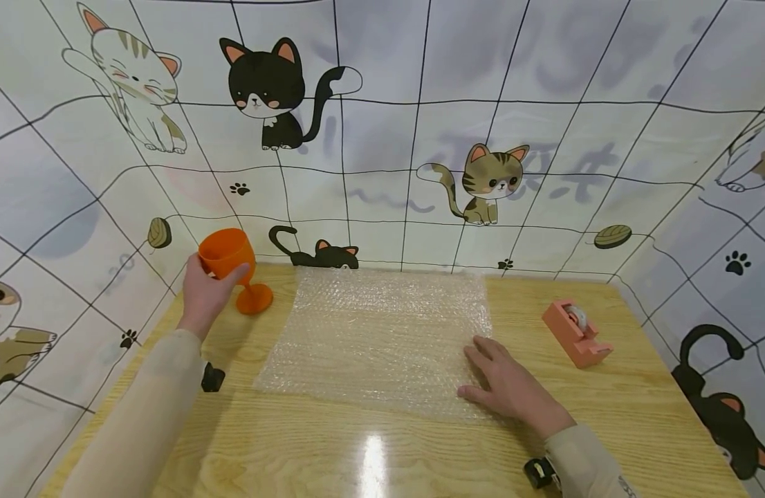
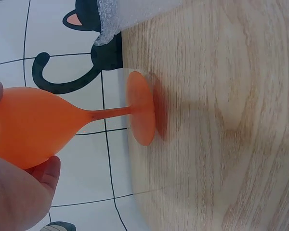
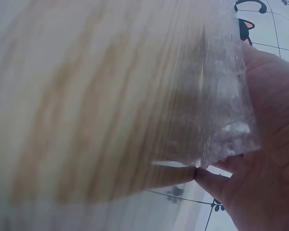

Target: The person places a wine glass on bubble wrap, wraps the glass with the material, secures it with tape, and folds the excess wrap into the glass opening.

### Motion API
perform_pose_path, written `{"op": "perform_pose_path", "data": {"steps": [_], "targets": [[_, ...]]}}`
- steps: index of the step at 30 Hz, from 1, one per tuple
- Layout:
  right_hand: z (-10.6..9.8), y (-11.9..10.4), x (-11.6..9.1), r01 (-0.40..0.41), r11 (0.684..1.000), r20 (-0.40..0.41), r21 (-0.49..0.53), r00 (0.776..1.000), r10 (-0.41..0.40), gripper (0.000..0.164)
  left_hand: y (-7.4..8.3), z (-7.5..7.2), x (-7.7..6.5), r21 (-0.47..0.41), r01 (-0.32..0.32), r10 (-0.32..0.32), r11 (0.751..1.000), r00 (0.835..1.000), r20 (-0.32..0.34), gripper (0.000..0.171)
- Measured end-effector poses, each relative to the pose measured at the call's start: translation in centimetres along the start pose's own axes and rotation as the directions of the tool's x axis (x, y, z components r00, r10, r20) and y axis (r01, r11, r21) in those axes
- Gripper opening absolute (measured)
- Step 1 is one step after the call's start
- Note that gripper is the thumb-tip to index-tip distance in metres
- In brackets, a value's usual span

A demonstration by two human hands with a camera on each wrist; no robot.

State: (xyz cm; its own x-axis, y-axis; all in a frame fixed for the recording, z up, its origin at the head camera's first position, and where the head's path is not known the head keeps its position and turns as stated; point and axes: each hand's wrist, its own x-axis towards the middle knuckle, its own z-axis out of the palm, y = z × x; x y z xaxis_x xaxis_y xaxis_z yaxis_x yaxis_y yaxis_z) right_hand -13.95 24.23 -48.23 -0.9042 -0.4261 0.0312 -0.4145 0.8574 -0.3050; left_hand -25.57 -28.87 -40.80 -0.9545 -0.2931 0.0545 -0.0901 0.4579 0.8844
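Note:
An orange plastic goblet [image 1: 254, 265] is at the back left of the table, its bowl gripped by my left hand [image 1: 207, 294]. Thumb and fingers wrap the bowl in the left wrist view, where the stem [image 2: 111, 113] and round foot [image 2: 141, 109] show, the foot right at the tabletop. A sheet of clear bubble wrap [image 1: 382, 339] lies flat across the middle. My right hand [image 1: 510, 384] rests on its right edge with fingers loosely extended. In the right wrist view the thumb tip [image 3: 209, 180] touches the tabletop beside the wrap's edge [image 3: 229, 115].
On the right of the wooden table [image 1: 295, 443] stands a pink tape dispenser [image 1: 572, 339] with a tape roll [image 1: 577, 318] in it. Cat-printed cloth walls [image 1: 382, 138] enclose the table at the back and both sides.

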Motion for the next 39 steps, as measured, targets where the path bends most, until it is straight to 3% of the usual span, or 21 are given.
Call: {"op": "perform_pose_path", "data": {"steps": [18, 39], "targets": [[0.0, 0.0, 0.0, -0.002, 1.000, -0.021, 0.018, 1.000, 0.002, 0.082, 0.8, 0.4, -2.1, 0.007, -0.114, 0.114, 0.993, 0.993, 0.032, 0.087], [0.2, 0.1, -0.1, 0.010, 1.000, -0.026, 0.021, 1.000, -0.010, 0.084, 1.8, 0.3, -4.2, 0.064, -0.222, 0.216, 0.973, 0.973, 0.082, 0.082]]}}
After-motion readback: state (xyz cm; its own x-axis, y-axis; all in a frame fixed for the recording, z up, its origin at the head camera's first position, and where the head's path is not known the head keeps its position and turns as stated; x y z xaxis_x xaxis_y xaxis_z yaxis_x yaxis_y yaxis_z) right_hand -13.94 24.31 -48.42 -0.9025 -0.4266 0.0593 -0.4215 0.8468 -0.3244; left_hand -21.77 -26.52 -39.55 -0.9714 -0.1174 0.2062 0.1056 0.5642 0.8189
